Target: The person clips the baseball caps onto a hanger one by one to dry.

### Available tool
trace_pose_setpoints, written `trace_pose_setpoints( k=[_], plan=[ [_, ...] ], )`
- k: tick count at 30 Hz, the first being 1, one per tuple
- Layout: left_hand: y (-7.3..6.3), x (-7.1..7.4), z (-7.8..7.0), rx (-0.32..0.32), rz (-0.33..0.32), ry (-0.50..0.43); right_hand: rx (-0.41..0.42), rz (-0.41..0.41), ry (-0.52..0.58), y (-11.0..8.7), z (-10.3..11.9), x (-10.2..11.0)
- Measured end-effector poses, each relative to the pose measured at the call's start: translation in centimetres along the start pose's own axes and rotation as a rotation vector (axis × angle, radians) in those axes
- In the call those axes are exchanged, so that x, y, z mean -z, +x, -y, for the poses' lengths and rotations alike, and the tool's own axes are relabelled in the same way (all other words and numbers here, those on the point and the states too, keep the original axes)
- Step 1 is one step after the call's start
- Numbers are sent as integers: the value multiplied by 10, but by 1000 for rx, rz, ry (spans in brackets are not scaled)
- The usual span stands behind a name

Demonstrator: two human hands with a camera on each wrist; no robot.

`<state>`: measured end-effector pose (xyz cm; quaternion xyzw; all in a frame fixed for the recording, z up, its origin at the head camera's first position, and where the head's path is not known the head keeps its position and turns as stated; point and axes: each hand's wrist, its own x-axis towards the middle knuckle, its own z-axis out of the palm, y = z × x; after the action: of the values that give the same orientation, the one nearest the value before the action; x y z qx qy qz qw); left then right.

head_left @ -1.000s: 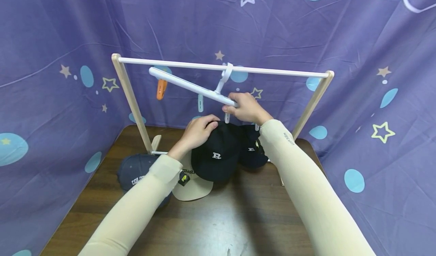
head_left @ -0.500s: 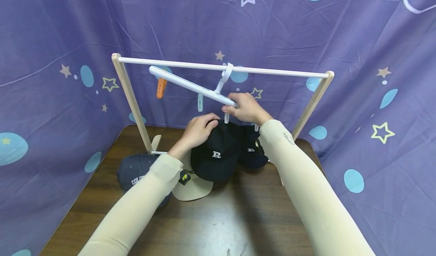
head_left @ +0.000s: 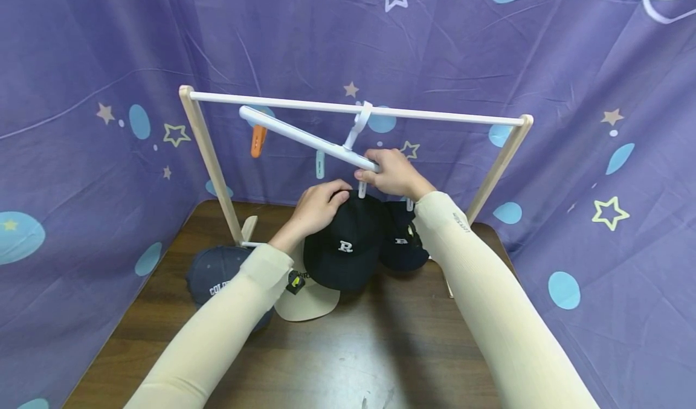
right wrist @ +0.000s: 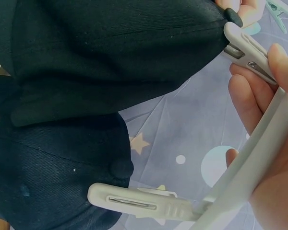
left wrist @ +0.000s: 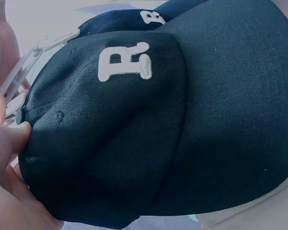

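Observation:
In the head view my left hand (head_left: 321, 206) pinches the crown of a black cap (head_left: 345, 270) with a white R on its front. The thumb and fingers hold it near the top button, brim toward me. A white hanger (head_left: 299, 136) with clips hangs tilted from a rail. At its lower right end my right hand (head_left: 397, 173) curls round the bar, thumb and fingers on a white clip (right wrist: 249, 50). That clip's tip is right at the cap's button in the right wrist view. Another white clip (right wrist: 139, 201) is at the crown of a second dark cap (right wrist: 62, 172).
An orange clip (head_left: 258, 141) and a pale blue clip (head_left: 319, 165) hang along the hanger's left side. The wooden rack (head_left: 203, 149) stands on the brown table (head_left: 337, 360). A beige cap (head_left: 307, 305) and a grey-blue cap (head_left: 214, 273) lie at the left, partly behind my left arm.
Almost nothing differs. The black cap's top has risen very slightly under the clip; both hands keep their places.

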<state>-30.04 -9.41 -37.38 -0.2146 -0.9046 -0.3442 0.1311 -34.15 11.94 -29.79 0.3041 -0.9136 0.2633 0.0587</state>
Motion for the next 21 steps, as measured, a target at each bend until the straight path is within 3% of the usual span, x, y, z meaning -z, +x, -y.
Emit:
trace_pose_setpoints(
  k=[21],
  plan=[
    [5, 1, -4, 17, 1, -2, 2, 11, 9, -2, 0, 2]
  ],
)
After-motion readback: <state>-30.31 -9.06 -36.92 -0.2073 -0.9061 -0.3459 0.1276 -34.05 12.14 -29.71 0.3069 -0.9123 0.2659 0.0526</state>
